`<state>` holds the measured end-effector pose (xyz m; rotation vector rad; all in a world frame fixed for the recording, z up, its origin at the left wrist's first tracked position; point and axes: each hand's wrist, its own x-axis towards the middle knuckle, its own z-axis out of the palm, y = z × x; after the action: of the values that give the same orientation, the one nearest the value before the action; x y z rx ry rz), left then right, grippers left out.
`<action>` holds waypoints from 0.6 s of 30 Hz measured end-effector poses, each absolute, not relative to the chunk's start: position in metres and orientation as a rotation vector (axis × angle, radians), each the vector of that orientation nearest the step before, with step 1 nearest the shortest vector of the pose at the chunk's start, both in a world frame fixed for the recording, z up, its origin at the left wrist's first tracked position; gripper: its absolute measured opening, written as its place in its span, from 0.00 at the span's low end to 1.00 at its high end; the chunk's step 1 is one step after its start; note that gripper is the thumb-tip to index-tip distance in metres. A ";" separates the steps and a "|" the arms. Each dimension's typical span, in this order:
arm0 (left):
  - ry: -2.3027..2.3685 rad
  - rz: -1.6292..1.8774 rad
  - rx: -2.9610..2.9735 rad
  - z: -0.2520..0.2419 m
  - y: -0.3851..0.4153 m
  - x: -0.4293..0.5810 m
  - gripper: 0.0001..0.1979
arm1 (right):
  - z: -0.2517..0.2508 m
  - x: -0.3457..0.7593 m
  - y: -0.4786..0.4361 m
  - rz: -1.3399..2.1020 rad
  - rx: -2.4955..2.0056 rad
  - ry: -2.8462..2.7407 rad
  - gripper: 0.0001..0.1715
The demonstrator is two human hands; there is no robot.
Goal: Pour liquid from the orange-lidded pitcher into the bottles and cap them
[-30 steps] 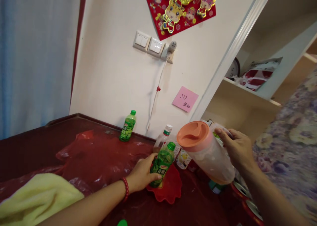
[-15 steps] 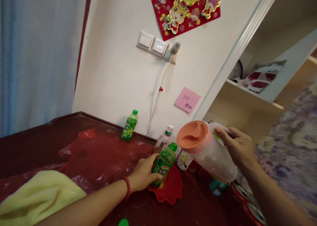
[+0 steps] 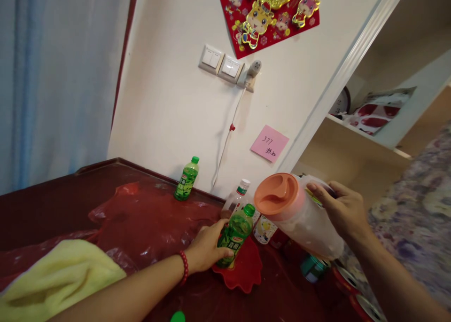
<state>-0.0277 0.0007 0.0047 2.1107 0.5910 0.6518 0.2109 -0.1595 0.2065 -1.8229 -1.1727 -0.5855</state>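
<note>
My left hand (image 3: 207,247), with a red bead bracelet on its wrist, is wrapped round a green-labelled drink bottle (image 3: 235,235). That bottle stands nearly upright at a red scalloped dish (image 3: 243,277). My right hand (image 3: 343,208) grips the handle of a translucent plastic pitcher (image 3: 306,223) with an orange lid (image 3: 276,193). The pitcher is tilted in the air, its lid pointing left, close to the bottle's top but apart from it. I see no liquid flowing between them. A round green cap (image 3: 178,317) shows at the bottom edge.
Another green bottle (image 3: 186,178) stands by the wall. Behind the held bottle are a clear bottle with a white cap (image 3: 237,197) and a patterned cup (image 3: 264,229). A teal can (image 3: 313,268) and red cans (image 3: 347,277) stand right. A yellow towel (image 3: 70,275) lies left.
The whole view has shifted slightly, so things appear a little further right. Both hands keep their grips, and the pitcher's tilt looks about the same.
</note>
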 end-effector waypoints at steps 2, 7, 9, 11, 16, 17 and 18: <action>0.581 0.649 2.112 0.004 0.001 -0.028 0.37 | 0.207 0.211 -0.159 -0.575 -1.830 -1.166 0.35; 0.599 0.641 2.110 0.005 0.001 -0.028 0.37 | 0.207 0.214 -0.158 -0.563 -1.846 -1.168 0.35; 0.601 0.644 2.106 0.005 0.001 -0.028 0.37 | 0.208 0.215 -0.157 -0.558 -1.842 -1.170 0.34; 0.600 0.646 2.103 0.005 0.001 -0.028 0.37 | 0.210 0.214 -0.157 -0.547 -1.835 -1.176 0.34; 0.597 0.653 2.111 0.005 0.000 -0.028 0.36 | 0.215 0.208 -0.157 -0.538 -1.829 -1.196 0.34; 0.599 0.652 2.113 0.005 0.000 -0.028 0.36 | 0.216 0.208 -0.157 -0.533 -1.830 -1.199 0.34; 0.600 0.651 2.114 0.005 0.000 -0.029 0.36 | 0.217 0.207 -0.156 -0.524 -1.829 -1.203 0.34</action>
<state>-0.0286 0.0004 0.0046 2.1144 0.6005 0.6511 0.2071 -0.1562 0.2165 -1.8291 -1.2026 -0.5236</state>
